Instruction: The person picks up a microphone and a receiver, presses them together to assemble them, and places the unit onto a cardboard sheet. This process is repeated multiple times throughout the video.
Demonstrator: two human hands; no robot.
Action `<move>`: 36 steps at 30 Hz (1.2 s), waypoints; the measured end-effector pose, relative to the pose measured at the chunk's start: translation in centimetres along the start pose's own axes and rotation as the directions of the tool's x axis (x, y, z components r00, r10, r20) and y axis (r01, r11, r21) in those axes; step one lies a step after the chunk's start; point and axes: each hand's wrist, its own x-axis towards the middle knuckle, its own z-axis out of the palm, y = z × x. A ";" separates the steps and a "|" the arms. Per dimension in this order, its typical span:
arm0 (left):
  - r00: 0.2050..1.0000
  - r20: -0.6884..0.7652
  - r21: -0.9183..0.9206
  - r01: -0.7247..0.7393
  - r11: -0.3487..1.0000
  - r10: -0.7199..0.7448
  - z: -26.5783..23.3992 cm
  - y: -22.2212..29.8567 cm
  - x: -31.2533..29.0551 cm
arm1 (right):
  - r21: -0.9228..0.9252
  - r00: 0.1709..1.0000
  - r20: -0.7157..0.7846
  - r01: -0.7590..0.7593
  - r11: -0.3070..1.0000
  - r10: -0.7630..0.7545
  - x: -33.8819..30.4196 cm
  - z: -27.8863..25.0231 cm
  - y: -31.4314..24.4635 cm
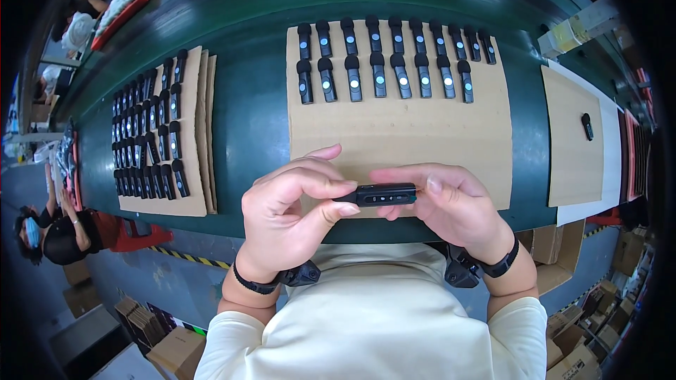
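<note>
A small black clip-on microphone (386, 195) lies level in front of my chest, a row of small marks along its near side. The thumb and forefinger of my left hand (292, 204) pinch its dark left end. My right hand (461, 200) is around the other end, fingers stretched out behind the body and thumb just off the tip. Whether the right fingers touch it I cannot tell. Beyond my hands, two rows of similar microphones (380, 83) with dark foam tops and pale round dots lie on a cardboard sheet (422, 137).
Left on the green table (250, 98), stacked cardboard sheets (193, 200) carry several rows of microphones (151, 112). One black microphone (587, 127) lies on a cardboard sheet (570, 169) at right. A person (70, 232) is at far left. Boxes (563, 257) stand below the right table edge.
</note>
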 end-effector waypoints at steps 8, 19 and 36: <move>0.995 0.097 0.130 -0.023 0.991 0.011 0.0 0.0 0.0 | -0.401 0.910 -0.102 0.332 0.854 -0.402 0.4 0.7 1.8; 0.979 0.202 0.447 -0.095 0.890 0.003 0.4 -0.4 0.9 | -0.914 0.710 0.339 0.404 -0.037 -0.617 0.2 0.0 -0.7; 0.977 -0.200 0.497 0.167 0.852 -0.075 -4.8 -3.7 -0.3 | -0.842 0.872 0.262 -0.002 -0.539 -0.413 -2.7 -10.9 -7.7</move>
